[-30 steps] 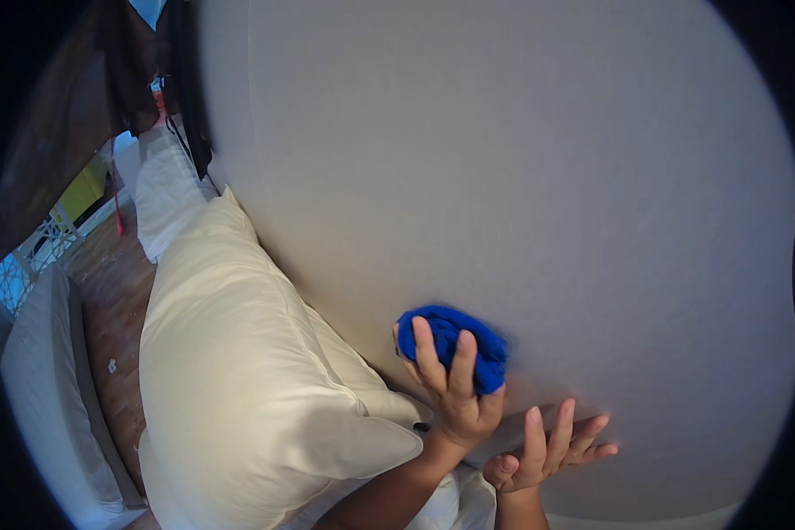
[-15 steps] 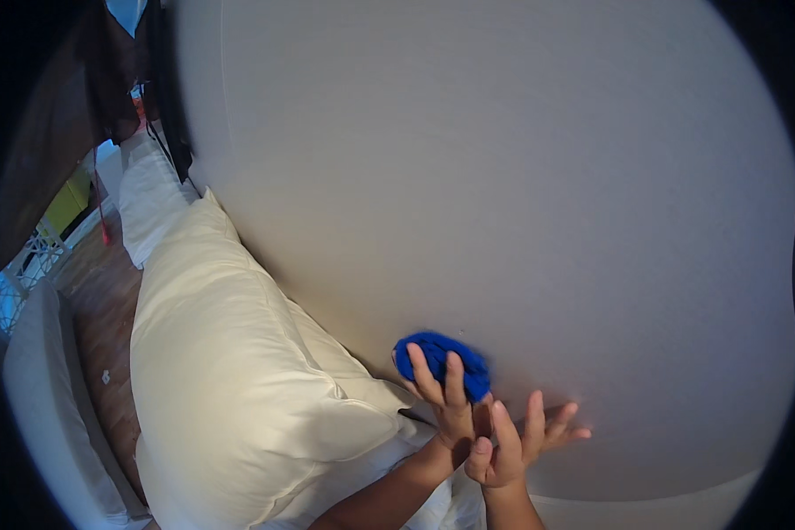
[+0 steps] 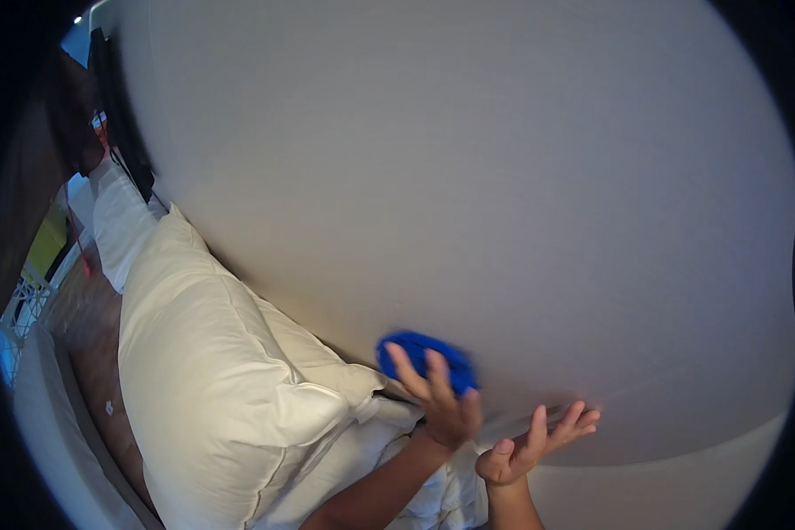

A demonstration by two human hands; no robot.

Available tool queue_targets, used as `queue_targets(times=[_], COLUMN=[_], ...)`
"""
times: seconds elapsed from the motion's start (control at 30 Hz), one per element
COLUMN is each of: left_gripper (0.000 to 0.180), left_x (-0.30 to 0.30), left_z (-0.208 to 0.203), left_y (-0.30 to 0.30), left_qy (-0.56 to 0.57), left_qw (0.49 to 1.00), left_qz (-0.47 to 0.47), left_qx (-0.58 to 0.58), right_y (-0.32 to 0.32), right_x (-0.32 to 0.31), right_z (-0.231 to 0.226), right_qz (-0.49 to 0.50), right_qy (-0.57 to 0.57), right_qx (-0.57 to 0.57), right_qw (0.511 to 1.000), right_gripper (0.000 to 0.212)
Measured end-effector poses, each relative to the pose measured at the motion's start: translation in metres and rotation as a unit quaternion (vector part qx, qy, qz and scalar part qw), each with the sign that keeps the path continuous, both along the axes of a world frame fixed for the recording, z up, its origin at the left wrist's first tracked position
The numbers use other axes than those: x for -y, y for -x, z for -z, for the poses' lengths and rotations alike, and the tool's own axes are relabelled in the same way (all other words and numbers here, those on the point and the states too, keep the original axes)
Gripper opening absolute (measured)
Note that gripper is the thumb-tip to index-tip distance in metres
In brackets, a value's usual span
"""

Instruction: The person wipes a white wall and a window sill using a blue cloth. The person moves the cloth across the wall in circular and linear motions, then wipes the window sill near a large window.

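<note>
A crumpled blue cloth (image 3: 406,347) lies flat against the pale grey wall (image 3: 468,194), low down. My left hand (image 3: 442,408) presses over it, fingers spread across the fabric and pinning it to that surface. Beside it, lower and to the right, my right hand (image 3: 530,449) is open with fingers stretched out. Its fingertips are at the wall or just off it; whether they touch is hard to tell. Nothing is in that hand.
Large cream pillows (image 3: 203,380) lean along the wall at left, close to my left forearm. White bedding (image 3: 362,481) lies under my arms. Further left are a strip of brown wood floor (image 3: 106,353) and a grey cushioned edge (image 3: 53,442). A dark upright object (image 3: 119,115) hangs at the upper left.
My left hand and the blue cloth have slid slightly left along the wall. My right hand has turned, its fingers closer together. The view has shifted a little.
</note>
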State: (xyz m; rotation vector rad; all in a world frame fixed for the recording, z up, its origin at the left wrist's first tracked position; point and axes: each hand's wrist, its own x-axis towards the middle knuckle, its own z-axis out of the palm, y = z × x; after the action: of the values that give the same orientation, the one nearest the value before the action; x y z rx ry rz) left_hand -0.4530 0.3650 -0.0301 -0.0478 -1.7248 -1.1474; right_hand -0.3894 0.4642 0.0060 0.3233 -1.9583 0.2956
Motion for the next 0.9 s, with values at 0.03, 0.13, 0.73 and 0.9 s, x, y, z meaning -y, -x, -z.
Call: queue_targets(times=[0.03,0.13,0.73,0.9], left_gripper=[0.065,0.067,0.058,0.051], left_x=[-0.008,-0.02,-0.023,-0.02], left_z=[0.003,0.02,0.01,0.005], left_y=[-0.011,-0.012,-0.022,-0.004], left_qy=[0.064,0.12,0.274,0.285], left_qw=[0.998,0.992,0.958,0.947], left_qz=[0.013,0.014,0.025,-0.034], left_qx=[-0.01,-0.033,-0.086,-0.144], right_y=[0.001,0.001,-0.003,-0.005], right_x=[-0.002,-0.008,-0.016,-0.03], right_z=[0.002,0.007,0.022,0.005], right_qz=[0.002,0.019,0.037,0.051], right_qy=[0.017,0.007,0.05,0.047], right_qx=[-0.009,-0.004,-0.014,-0.045], right_qw=[1.0,1.0,0.998,0.997], right_gripper=[0.055,0.058,0.061,0.059])
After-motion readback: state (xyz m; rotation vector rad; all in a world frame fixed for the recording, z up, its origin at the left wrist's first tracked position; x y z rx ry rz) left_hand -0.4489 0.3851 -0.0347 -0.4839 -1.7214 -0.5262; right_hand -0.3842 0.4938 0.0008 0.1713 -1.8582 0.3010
